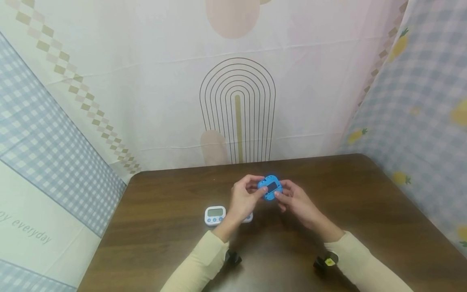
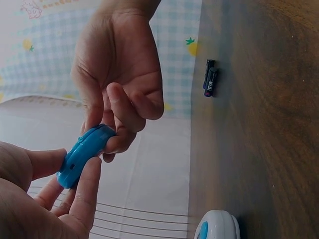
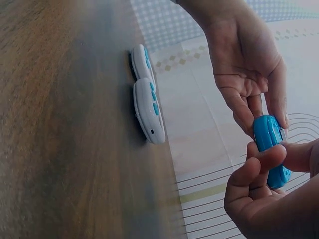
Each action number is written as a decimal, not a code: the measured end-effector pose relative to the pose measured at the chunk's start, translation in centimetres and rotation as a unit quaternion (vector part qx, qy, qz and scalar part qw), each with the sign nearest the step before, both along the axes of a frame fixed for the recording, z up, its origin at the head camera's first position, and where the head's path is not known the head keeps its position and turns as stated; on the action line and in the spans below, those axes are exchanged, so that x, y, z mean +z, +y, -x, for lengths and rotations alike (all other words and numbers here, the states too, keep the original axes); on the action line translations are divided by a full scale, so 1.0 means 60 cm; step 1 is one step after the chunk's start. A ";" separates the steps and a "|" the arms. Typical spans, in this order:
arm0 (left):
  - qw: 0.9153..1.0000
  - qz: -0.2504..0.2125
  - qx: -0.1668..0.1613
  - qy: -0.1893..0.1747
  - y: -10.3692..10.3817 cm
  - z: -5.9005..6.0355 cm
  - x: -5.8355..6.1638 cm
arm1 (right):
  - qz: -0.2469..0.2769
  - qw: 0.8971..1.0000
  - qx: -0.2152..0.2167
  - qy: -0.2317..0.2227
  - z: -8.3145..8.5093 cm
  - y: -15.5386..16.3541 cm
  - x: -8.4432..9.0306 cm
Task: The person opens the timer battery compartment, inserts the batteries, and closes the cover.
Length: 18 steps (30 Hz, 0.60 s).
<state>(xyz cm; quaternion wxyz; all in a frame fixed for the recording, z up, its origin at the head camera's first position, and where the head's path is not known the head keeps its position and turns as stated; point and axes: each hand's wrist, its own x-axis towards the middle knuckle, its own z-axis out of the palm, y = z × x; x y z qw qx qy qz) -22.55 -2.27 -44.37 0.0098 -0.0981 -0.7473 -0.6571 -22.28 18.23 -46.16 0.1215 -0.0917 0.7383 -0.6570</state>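
A rounded blue timer (image 1: 269,188) is held up over the table between both hands. The side with a dark rectangular patch faces the head camera. My left hand (image 1: 245,197) pinches its left edge, thumb across that side. On the opposite edge, my right hand (image 1: 300,204) grips it between thumb and fingers. From the left wrist view, the blue timer (image 2: 84,154) shows edge-on with a small slot in its side. In the right wrist view, right thumb and index finger close around the timer (image 3: 269,132).
A white timer (image 1: 215,215) with blue buttons lies on the brown table (image 1: 164,243). A second white timer (image 1: 248,218) is partly hidden behind the left wrist. Two dark batteries (image 2: 210,78) lie side by side on the table. Patterned cloth (image 1: 164,101) hangs behind.
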 end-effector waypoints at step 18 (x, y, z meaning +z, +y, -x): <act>1.000 0.003 0.015 0.006 0.009 -0.001 -0.009 | -0.004 0.999 -0.032 -0.013 -0.012 -0.009 -0.001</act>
